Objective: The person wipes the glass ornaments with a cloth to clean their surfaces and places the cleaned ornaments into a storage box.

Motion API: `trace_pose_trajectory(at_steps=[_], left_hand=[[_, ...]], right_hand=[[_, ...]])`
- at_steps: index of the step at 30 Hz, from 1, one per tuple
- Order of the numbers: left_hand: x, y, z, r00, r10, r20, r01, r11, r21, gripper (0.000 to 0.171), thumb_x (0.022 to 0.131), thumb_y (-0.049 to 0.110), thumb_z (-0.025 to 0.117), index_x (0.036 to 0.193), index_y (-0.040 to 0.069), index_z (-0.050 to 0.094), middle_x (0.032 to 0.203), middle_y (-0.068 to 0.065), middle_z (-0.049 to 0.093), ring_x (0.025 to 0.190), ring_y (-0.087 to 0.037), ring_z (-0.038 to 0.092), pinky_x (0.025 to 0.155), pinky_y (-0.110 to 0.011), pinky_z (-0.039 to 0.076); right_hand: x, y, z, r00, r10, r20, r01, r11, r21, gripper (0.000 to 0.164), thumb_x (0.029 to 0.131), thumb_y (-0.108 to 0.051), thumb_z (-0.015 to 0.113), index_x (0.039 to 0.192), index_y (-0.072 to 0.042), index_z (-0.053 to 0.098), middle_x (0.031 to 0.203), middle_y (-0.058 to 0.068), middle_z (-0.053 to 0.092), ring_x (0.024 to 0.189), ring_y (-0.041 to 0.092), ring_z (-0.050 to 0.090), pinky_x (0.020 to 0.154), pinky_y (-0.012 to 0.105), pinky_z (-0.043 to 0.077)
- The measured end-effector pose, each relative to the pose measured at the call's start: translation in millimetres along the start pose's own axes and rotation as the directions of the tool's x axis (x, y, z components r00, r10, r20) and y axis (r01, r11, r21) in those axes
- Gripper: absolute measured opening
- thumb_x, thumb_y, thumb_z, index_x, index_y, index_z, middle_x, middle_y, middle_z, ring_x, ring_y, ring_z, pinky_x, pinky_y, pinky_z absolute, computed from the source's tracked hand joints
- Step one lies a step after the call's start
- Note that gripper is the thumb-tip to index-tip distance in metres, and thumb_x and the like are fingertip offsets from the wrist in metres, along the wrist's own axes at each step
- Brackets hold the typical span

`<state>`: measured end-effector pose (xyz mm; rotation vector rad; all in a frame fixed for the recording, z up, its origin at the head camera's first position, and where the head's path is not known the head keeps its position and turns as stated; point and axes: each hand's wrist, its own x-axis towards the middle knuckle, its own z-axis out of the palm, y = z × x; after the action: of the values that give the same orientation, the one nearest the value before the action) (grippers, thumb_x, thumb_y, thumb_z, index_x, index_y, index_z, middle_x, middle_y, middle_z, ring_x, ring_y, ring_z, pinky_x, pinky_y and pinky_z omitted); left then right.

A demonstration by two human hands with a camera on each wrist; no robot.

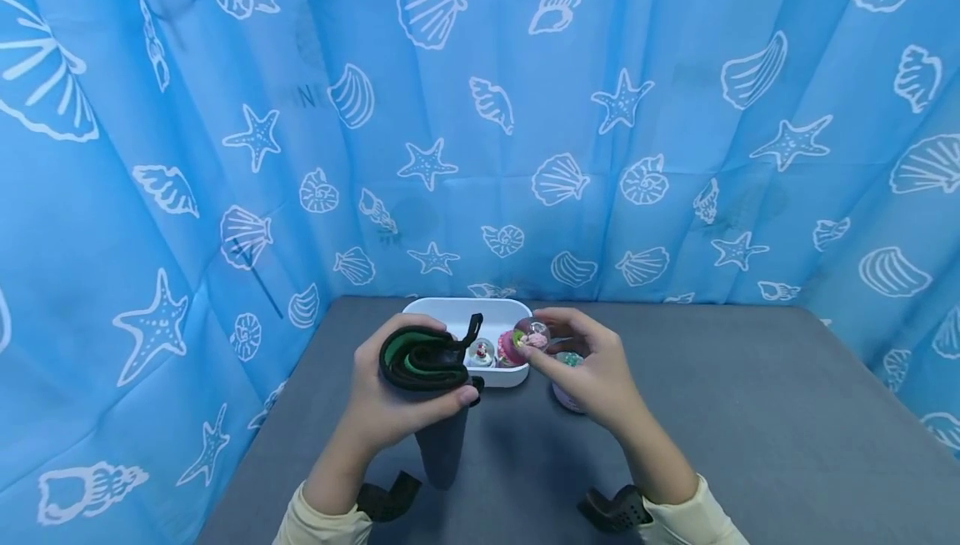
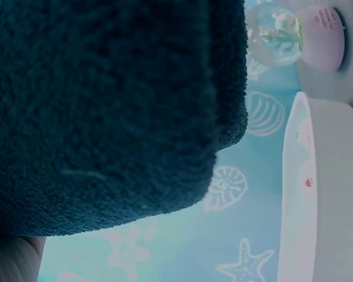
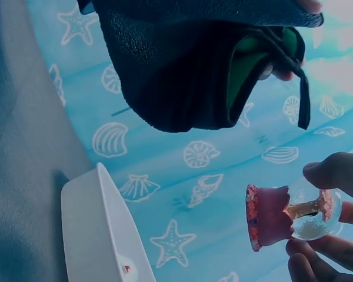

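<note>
My left hand point(image 1: 378, 395) grips a thick folded towel point(image 2: 106, 117), dark and fuzzy outside with green inner folds and a black hanging loop point(image 3: 304, 100). Thumb and fingers of my right hand point(image 1: 588, 370) pinch the clear ball of a snow globe point(image 3: 273, 214). That globe is tipped on its side, its reddish-pink base pointing left toward the towel, over the right end of a white tray point(image 1: 442, 308). Inside the tray sits a small snow globe point(image 1: 480, 352) with a red-and-white figure. Behind my right hand, another snow globe with a pale pink base point(image 2: 323, 36) stands upright on the table, partly hidden in the head view.
The tray stands near the back of the grey table point(image 1: 735, 412). A blue curtain point(image 1: 480, 112) with white shells and starfish hangs behind and along both sides. Black wrist straps point(image 1: 618, 510) show at both cuffs.
</note>
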<state>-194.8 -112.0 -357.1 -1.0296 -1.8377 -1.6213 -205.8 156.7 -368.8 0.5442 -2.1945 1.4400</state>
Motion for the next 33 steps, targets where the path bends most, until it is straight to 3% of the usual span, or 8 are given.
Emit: trace_pose_trajectory(at_steps=[10, 16, 22, 29, 33], left_hand=[[-3.5, -1.2, -0.2, 1.0, -0.024, 0.007, 0.024, 0.999, 0.026, 0.065, 0.068, -0.003, 0.095, 0.125, 0.008, 0.066, 0.116, -0.012, 0.07, 0.103, -0.022, 0.07, 0.09, -0.031, 0.064], [-5.4, -5.7, -2.6, 0.999, -0.033, 0.005, 0.032, 0.999, 0.037, 0.065, 0.069, -0.003, 0.095, 0.127, 0.01, 0.066, 0.116, -0.014, 0.07, 0.104, -0.021, 0.07, 0.092, -0.03, 0.062], [-4.9, -12.0, -9.6, 1.0, -0.022, 0.008, 0.022, 0.999, 0.04, 0.066, 0.069, -0.002, 0.095, 0.128, 0.009, 0.065, 0.116, -0.017, 0.069, 0.103, -0.022, 0.071, 0.089, -0.031, 0.063], [-4.3, -19.1, -14.8, 0.999, -0.039, 0.005, 0.039, 0.998, 0.049, 0.066, 0.07, -0.001, 0.095, 0.128, 0.009, 0.065, 0.115, -0.013, 0.07, 0.103, -0.022, 0.071, 0.088, -0.033, 0.063], [-1.5, -20.9, -19.3, 0.999, -0.04, -0.005, 0.04, 0.997, 0.059, 0.066, 0.07, -0.001, 0.095, 0.128, 0.009, 0.065, 0.115, -0.014, 0.07, 0.104, -0.023, 0.071, 0.088, -0.033, 0.064]], right_hand=[[25.5, 15.8, 33.4, 0.992, 0.043, 0.118, -0.048, 0.998, 0.045, 0.043, 0.09, -0.022, 0.088, 0.129, -0.015, 0.072, 0.125, 0.008, 0.076, 0.107, 0.026, 0.076, 0.09, 0.053, 0.063], [39.2, 24.4, 62.0, 0.982, 0.08, 0.172, -0.087, 0.996, 0.029, 0.039, 0.091, -0.019, 0.086, 0.127, -0.013, 0.072, 0.119, 0.007, 0.076, 0.108, 0.026, 0.075, 0.094, 0.052, 0.063], [55.2, 39.2, 82.9, 0.966, -0.002, 0.258, 0.011, 0.999, -0.035, 0.034, 0.09, -0.016, 0.086, 0.121, -0.009, 0.074, 0.106, 0.006, 0.076, 0.102, 0.028, 0.073, 0.095, 0.053, 0.062], [63.8, 59.3, 98.1, 0.941, 0.058, 0.333, -0.015, 0.992, -0.128, 0.023, 0.091, -0.019, 0.085, 0.11, -0.02, 0.074, 0.092, -0.009, 0.071, 0.105, 0.015, 0.071, 0.09, 0.041, 0.058], [70.4, 65.8, 108.1, 0.934, 0.077, 0.35, -0.009, 0.981, -0.192, 0.018, 0.091, -0.024, 0.085, 0.101, -0.022, 0.071, 0.09, -0.005, 0.069, 0.099, 0.017, 0.068, 0.083, 0.037, 0.052]])
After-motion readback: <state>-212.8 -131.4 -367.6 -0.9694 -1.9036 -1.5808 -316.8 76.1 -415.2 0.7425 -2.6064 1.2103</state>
